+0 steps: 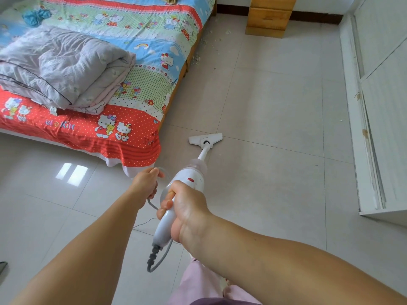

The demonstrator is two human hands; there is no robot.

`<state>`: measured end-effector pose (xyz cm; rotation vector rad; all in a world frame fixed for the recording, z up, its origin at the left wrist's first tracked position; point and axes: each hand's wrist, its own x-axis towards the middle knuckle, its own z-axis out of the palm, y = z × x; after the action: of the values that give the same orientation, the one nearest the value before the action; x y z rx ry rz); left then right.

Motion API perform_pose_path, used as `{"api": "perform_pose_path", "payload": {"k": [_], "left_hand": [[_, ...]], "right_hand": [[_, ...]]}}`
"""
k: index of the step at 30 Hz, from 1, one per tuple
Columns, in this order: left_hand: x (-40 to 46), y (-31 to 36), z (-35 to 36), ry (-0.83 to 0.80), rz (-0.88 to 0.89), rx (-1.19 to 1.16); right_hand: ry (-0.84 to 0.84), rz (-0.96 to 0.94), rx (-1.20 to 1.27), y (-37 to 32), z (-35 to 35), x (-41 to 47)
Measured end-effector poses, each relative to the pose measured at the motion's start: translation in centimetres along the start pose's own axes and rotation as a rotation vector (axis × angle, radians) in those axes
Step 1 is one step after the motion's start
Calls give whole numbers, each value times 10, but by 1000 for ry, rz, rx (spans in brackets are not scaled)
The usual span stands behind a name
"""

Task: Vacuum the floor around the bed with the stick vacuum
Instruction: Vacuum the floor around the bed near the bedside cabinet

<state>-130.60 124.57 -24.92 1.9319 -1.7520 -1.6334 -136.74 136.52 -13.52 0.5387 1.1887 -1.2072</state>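
Vacuum on the floor by the bed corner

The right hand (187, 208) has its grip wrapped tight around the handle of the vacuum (189, 179); the left hand (146, 180) pinches the grey cord (154, 204). The vacuum's head lies flat on the floor (275, 106), just beside the bed (132, 51) with a cartoon-cat sheet. Its writing is too blurred to read. A folded quilt (63, 67) lies on the bed.
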Motion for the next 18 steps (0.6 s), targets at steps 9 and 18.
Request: {"api": "perform_pose_path", "payload": {"k": [9,18], "left_hand": [[2,4,-17,27,12,15],[-11,-15,-20,-6,30,12]], "right_hand": [[-11,-21,113,9,20,-14],[-60,-28,35,26,3,-44]]}}
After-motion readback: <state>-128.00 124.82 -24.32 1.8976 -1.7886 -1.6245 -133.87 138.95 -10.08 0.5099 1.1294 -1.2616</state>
